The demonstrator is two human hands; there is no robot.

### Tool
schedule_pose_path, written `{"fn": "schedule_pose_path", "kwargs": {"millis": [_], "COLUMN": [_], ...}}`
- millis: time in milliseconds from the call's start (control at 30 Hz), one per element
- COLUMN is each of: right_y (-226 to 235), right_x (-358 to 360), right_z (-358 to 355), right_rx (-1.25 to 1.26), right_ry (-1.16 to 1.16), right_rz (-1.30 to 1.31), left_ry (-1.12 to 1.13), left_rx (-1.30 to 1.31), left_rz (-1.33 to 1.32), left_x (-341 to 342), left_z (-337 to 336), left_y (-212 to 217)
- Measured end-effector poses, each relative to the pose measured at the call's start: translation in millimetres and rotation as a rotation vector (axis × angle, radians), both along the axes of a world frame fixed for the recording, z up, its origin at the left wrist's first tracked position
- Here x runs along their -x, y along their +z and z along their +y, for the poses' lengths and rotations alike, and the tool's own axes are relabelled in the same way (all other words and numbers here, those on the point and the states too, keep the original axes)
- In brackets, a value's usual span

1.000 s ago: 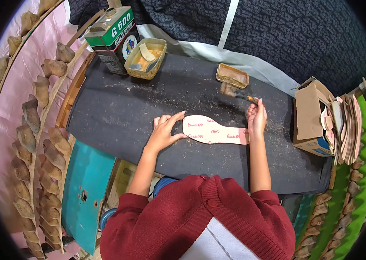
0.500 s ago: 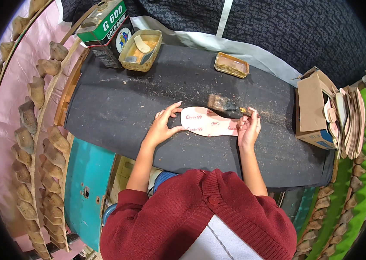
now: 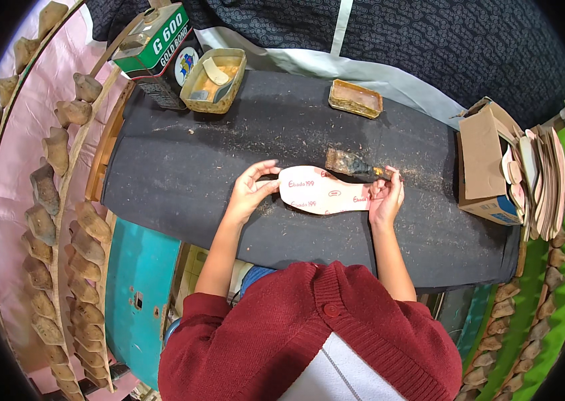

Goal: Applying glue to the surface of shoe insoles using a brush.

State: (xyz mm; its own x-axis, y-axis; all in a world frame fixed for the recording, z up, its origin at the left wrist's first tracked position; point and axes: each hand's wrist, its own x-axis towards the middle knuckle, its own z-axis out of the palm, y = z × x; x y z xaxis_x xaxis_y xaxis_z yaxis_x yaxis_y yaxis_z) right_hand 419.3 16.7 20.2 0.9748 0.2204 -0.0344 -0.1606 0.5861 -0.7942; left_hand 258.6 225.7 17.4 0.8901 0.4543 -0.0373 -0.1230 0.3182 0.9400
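Observation:
A pale pink shoe insole (image 3: 322, 192) with red printing lies crosswise in front of me, held just over the dark work table (image 3: 175, 167). My left hand (image 3: 250, 190) pinches its wide forefoot end between thumb and fingers. The narrow heel end is in my right hand (image 3: 386, 200). Those same right fingers also hold a flat brush (image 3: 350, 163) with a dark, crusted body. Its bristle end points left, above the far edge of the insole.
At the back left are a green and black metal can (image 3: 160, 60) and a yellowish tub (image 3: 212, 103) with scrapers inside. A small crusted tray (image 3: 356, 107) stands at the back. On the right, a cardboard box (image 3: 483, 157) holds stacked insoles (image 3: 546, 184). Shoe lasts (image 3: 45, 194) line racks on both sides.
My left thumb and fingers have come together on the forefoot end. The brush has moved slightly right and slowed, now showing more sharply.

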Motion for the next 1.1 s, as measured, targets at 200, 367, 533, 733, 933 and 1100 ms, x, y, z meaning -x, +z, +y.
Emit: {"fn": "schedule_pose_path", "kwargs": {"millis": [200, 367, 533, 733, 933, 1100], "right_y": [-0.5, -1.3, 1.6, 9.6, 8.5, 9.2], "right_x": [1.7, 1.9, 2.3, 6.8, 6.7, 15.5], "right_z": [0.2, 0.3, 3.0, 4.8, 5.0, 3.9], "right_rx": [0.014, 0.020, 0.023, 0.038, 0.096, 0.151], "right_ry": [0.023, 0.038, -0.010, -0.025, -0.028, 0.023], "right_rz": [-0.026, -0.035, -0.030, -0.013, -0.041, -0.123], "left_ry": [-0.112, -0.121, -0.177, -0.269, -0.212, -0.198], "left_rx": [0.124, 0.157, 0.243, 0.291, 0.191, 0.193], "left_rz": [0.163, 0.200, 0.189, 0.126, 0.242, 0.208], "left_x": [4.3, 4.5, 5.2, 7.2, 5.3, 4.0], "left_z": [4.8, 2.4, 5.1, 8.0, 4.9, 2.3], "left_y": [-2.8, 4.3, -0.2, -5.3, -7.2, 0.2]}}
